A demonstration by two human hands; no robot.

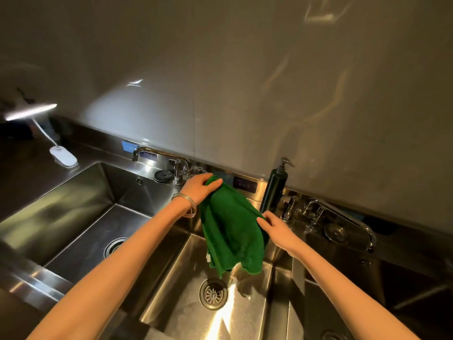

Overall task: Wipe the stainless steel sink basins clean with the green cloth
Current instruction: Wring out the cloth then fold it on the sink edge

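A green cloth [230, 229] hangs spread in the air over the middle sink basin [186, 315]. My left hand [198, 188] grips its upper corner near the back ledge. Lower and to the right, my right hand [277, 229] pinches the cloth's other edge. The cloth's bottom hem dangles just above the round drain [212, 293]. A larger left basin [81, 224] with its own drain [114, 246] lies to the left. A third basin [402, 285] shows at the right edge.
A curved faucet [159, 154] and a black stopper [162, 176] sit on the back ledge behind the left basin. A dark soap pump bottle [274, 190] stands just behind my right hand. A second faucet [343, 217] is at right. A white lamp base [63, 157] rests far left.
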